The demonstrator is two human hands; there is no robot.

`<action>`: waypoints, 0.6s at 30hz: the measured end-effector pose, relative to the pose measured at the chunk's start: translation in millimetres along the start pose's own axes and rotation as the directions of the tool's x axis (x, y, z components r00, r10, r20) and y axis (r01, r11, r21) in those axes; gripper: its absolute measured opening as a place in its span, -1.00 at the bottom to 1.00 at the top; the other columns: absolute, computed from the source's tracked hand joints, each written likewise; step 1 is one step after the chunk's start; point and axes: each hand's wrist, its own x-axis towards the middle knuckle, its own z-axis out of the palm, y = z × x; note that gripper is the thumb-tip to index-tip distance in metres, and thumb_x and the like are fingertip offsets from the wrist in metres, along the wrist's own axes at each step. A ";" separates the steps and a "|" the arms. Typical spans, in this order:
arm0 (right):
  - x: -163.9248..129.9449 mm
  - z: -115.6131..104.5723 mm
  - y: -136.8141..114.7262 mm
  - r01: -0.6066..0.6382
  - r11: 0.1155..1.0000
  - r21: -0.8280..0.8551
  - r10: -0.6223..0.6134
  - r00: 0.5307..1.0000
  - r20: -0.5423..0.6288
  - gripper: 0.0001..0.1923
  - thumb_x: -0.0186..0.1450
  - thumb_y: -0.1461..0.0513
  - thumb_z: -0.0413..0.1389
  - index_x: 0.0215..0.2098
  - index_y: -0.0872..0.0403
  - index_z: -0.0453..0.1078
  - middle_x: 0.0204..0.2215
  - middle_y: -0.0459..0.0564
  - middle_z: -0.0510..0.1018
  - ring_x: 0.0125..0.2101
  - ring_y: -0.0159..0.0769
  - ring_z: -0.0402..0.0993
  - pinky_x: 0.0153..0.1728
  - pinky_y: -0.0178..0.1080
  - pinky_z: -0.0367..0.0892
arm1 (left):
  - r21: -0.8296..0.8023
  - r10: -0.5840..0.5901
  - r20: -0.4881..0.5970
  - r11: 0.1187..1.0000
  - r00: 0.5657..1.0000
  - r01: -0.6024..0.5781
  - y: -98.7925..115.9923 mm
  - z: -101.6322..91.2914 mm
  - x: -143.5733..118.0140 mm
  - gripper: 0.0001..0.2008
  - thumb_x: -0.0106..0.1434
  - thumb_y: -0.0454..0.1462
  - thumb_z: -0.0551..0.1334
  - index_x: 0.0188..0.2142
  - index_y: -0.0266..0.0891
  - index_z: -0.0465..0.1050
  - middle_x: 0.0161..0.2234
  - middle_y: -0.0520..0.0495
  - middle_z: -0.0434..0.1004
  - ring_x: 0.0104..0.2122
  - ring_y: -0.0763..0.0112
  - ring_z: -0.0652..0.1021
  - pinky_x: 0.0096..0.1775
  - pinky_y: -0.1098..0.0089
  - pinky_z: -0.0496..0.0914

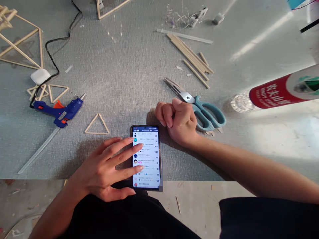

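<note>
A smartphone (148, 157) with a lit list on its screen lies at the table's near edge. My left hand (104, 167) reaches over it from the left, fingers spread, with fingertips on or just above the screen and the thumb by its lower edge. To the right of the phone, my right hand (178, 121) rests curled in a loose fist, and nothing shows in it. Teal-handled scissors (209, 114) lie beside and partly behind that fist, blades slightly apart. Left of the phone is a small triangle of wooden sticks (97, 132).
A blue glue gun (61, 111) with a clear glue stick lies at left, its black cord (51, 54) running up. Nearby are a white case (40, 76) and stick frames (22, 43). Loose wooden sticks (190, 54) lie beyond the scissors. A red-labelled bottle (276, 91) is at right.
</note>
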 end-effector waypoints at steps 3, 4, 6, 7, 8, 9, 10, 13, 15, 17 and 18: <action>-0.1 -0.1 0.4 0.003 1.000 -0.007 -0.003 1.000 0.011 -0.29 0.56 -0.05 -0.09 -0.74 -0.02 0.09 -0.72 -0.13 0.15 -0.61 -0.34 0.15 -0.49 -0.15 0.11 | 0.005 0.020 -0.003 1.000 1.000 -0.020 -0.3 0.6 -1.0 -0.53 0.44 0.10 0.17 0.16 -0.08 0.51 0.42 -0.19 0.20 0.39 -0.05 0.28 0.33 -0.05 0.28; -0.3 -0.1 0.4 0.005 1.000 -0.010 -0.005 1.000 0.014 -0.29 0.56 -0.05 -0.09 -0.73 -0.02 0.09 -0.72 -0.13 0.14 -0.61 -0.34 0.15 -0.49 -0.16 0.12 | 0.007 0.031 -0.006 0.999 0.999 -0.031 -0.5 0.8 -1.4 -0.51 0.44 0.11 0.18 0.16 -0.09 0.51 0.42 -0.21 0.20 0.40 -0.06 0.27 0.33 -0.05 0.28; -0.9 0.1 0.5 0.015 1.000 -0.014 -0.015 1.000 0.013 -0.29 0.56 -0.05 -0.09 -0.73 -0.02 0.07 -0.72 -0.14 0.13 -0.61 -0.35 0.15 -0.49 -0.16 0.12 | 0.010 0.041 -0.010 0.999 0.999 -0.041 -0.7 1.0 -1.8 -0.50 0.43 0.12 0.18 0.16 -0.10 0.51 0.43 -0.21 0.19 0.40 -0.06 0.26 0.33 -0.05 0.27; -1.2 0.2 0.6 0.019 1.000 -0.017 -0.018 1.000 0.012 -0.29 0.56 -0.05 -0.09 -0.73 -0.01 0.07 -0.72 -0.14 0.13 -0.61 -0.35 0.15 -0.49 -0.16 0.13 | 0.009 0.036 -0.008 0.999 0.999 -0.036 -0.8 1.0 -1.7 -0.51 0.43 0.12 0.19 0.15 -0.09 0.51 0.43 -0.20 0.19 0.40 -0.05 0.27 0.33 -0.05 0.27; -1.3 0.2 0.7 0.020 1.000 -0.021 -0.020 1.000 0.011 -0.28 0.56 -0.06 -0.09 -0.73 -0.01 0.06 -0.72 -0.14 0.12 -0.61 -0.35 0.15 -0.49 -0.17 0.13 | 0.007 0.025 -0.005 1.000 1.000 -0.025 -0.8 1.1 -1.6 -0.52 0.43 0.11 0.19 0.15 -0.09 0.51 0.43 -0.19 0.19 0.40 -0.05 0.27 0.33 -0.04 0.27; -1.4 0.2 0.8 0.019 1.000 -0.024 -0.019 1.000 0.010 -0.28 0.56 -0.06 -0.10 -0.73 -0.01 0.06 -0.72 -0.14 0.13 -0.61 -0.35 0.15 -0.49 -0.17 0.13 | 0.007 0.020 -0.002 1.000 1.000 -0.020 -0.8 1.2 -1.4 -0.53 0.43 0.10 0.19 0.15 -0.08 0.51 0.43 -0.18 0.20 0.40 -0.04 0.27 0.33 -0.04 0.27; -1.4 0.2 0.9 0.017 1.000 -0.027 -0.016 1.000 0.011 -0.28 0.56 -0.06 -0.10 -0.73 -0.01 0.06 -0.72 -0.14 0.13 -0.61 -0.35 0.15 -0.49 -0.17 0.13 | 0.006 0.021 -0.001 1.000 1.000 -0.021 -0.9 1.4 -1.3 -0.53 0.43 0.10 0.19 0.15 -0.08 0.51 0.42 -0.19 0.20 0.40 -0.04 0.26 0.33 -0.04 0.27; -0.9 0.0 1.4 0.014 1.000 -0.017 -0.014 1.000 0.014 -0.30 0.56 -0.02 -0.10 -0.74 -0.01 0.08 -0.72 -0.13 0.14 -0.60 -0.35 0.14 -0.49 -0.16 0.12 | 0.009 0.042 -0.004 0.999 0.999 -0.042 -1.8 2.4 -1.3 -0.50 0.43 0.11 0.20 0.17 -0.10 0.50 0.43 -0.22 0.18 0.41 -0.06 0.24 0.33 -0.04 0.25; -0.4 -0.1 1.7 0.019 1.000 -0.009 -0.019 1.000 0.018 -0.30 0.56 0.00 -0.10 -0.74 -0.01 0.08 -0.72 -0.13 0.14 -0.60 -0.35 0.14 -0.49 -0.16 0.12 | 0.011 0.049 -0.005 0.999 0.999 -0.049 -2.3 2.9 -1.5 -0.50 0.42 0.12 0.21 0.17 -0.11 0.50 0.43 -0.24 0.17 0.41 -0.06 0.23 0.33 -0.04 0.23; -0.2 -0.1 1.9 0.021 1.000 -0.005 -0.021 1.000 0.022 -0.30 0.56 0.00 -0.10 -0.74 -0.02 0.08 -0.72 -0.13 0.14 -0.60 -0.35 0.14 -0.48 -0.16 0.12 | 0.014 0.052 -0.005 0.999 0.999 -0.052 -2.1 2.9 -1.6 -0.50 0.42 0.12 0.21 0.16 -0.11 0.50 0.43 -0.24 0.16 0.42 -0.06 0.23 0.34 -0.04 0.23; -0.2 -0.1 1.9 0.021 1.000 -0.004 -0.021 1.000 0.023 -0.31 0.56 0.00 -0.10 -0.74 -0.02 0.08 -0.72 -0.13 0.14 -0.60 -0.35 0.14 -0.48 -0.16 0.13 | 0.014 0.052 -0.006 0.999 0.999 -0.052 -1.7 2.7 -1.6 -0.50 0.42 0.12 0.20 0.16 -0.11 0.50 0.43 -0.24 0.16 0.42 -0.06 0.23 0.34 -0.04 0.23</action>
